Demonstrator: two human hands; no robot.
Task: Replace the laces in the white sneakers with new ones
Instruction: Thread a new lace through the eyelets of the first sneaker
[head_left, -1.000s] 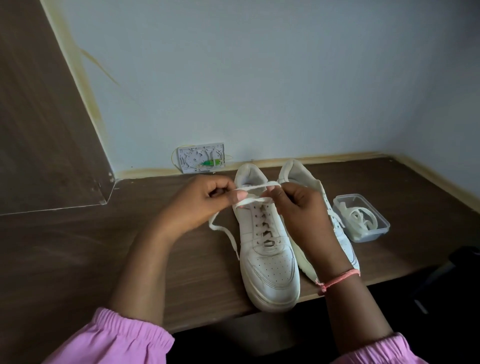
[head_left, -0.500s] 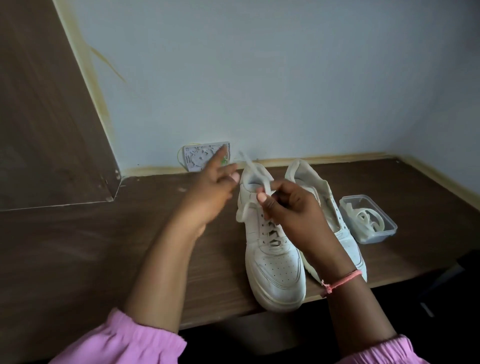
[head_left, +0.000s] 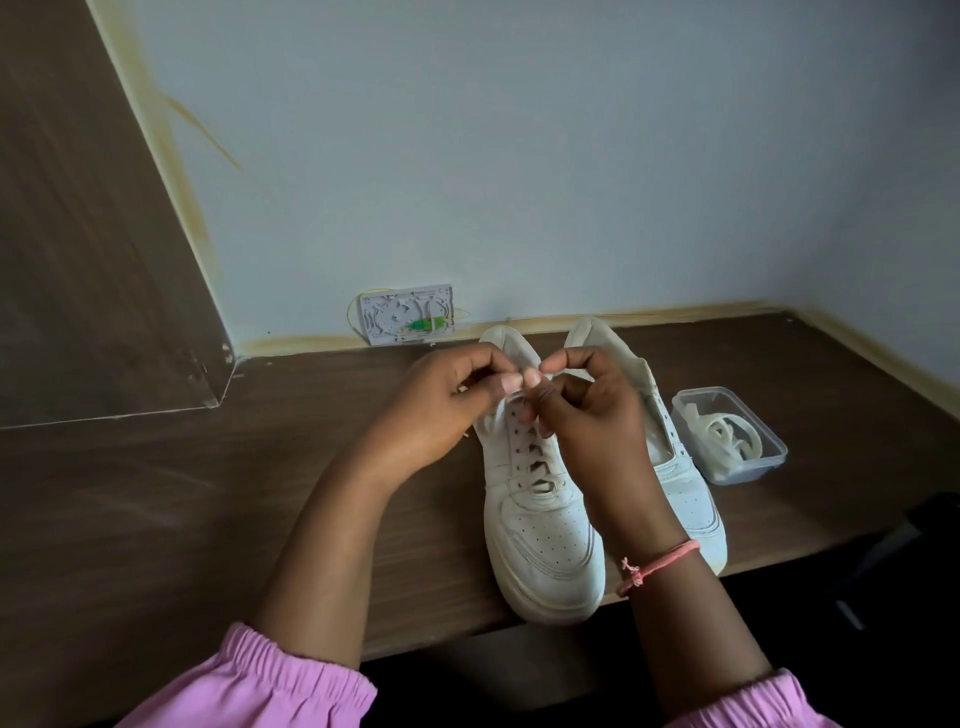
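Left hand (head_left: 441, 410) and right hand (head_left: 587, 410) have closed in together, both pinching lace (head_left: 491, 415) over near sneaker (head_left: 540, 525); knotting appears underway.

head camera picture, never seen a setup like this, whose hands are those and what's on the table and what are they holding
There is no machine here. The picture comes from a camera worn on a person's head, looking forward and down, so the two arms in pink sleeves are the wearer's own.

On the brown table stand two white sneakers side by side. The left hand and right hand meet above the top of the left sneaker, each pinching the white lace between fingertips. This sneaker is laced low down. The right sneaker shows no lace where it is visible.

To the right sits a clear plastic box with coiled white laces inside. A small white panel leans against the wall behind.
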